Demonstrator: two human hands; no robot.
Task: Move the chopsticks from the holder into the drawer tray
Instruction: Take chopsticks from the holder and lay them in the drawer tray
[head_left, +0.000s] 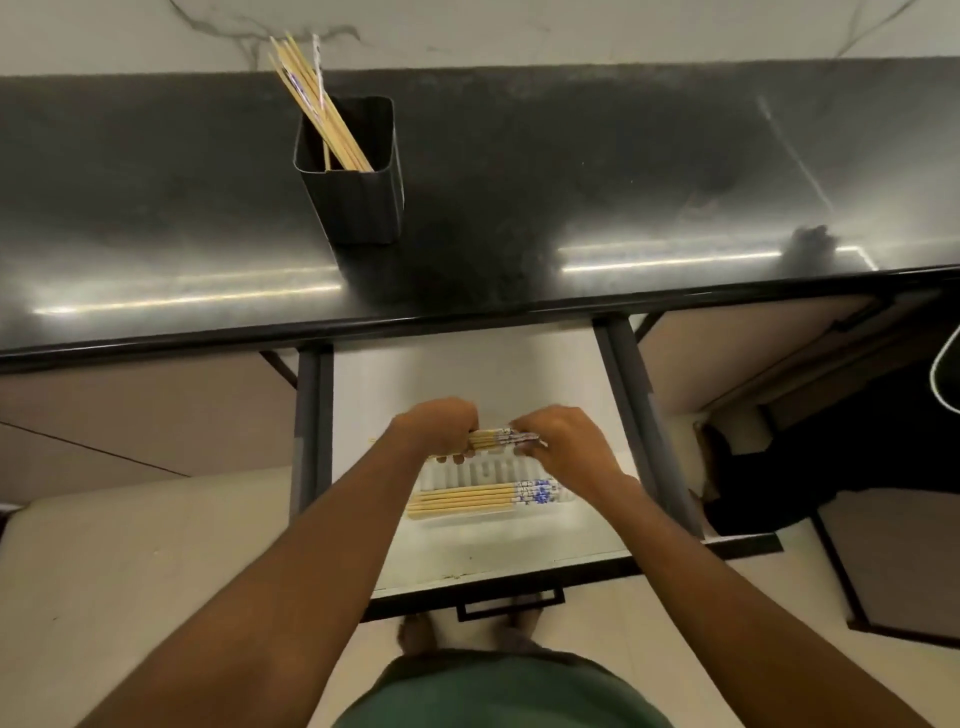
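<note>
pale wooden chopsticks (491, 439) with blue-patterned ends are held as a small bundle between both hands, lying level above the white tray (493, 519) in the open drawer (467, 374). the left hand (441, 427) has its fingers (457, 458) clamped round the plain wooden part of the bundle; the right hand (563, 444) has its fingers pinched together on the patterned end. just below, a second group of chopsticks (480, 499) lies flat in a slot of the tray, patterned ends to the right, close to the held bundle but not touching it as far as can be seen. on the dark glossy bench (571, 182) above the drawer stands a black holder (353, 171), upright, with several more chopsticks (311, 98) leaning to the left inside it, well apart from the hands.
</note>
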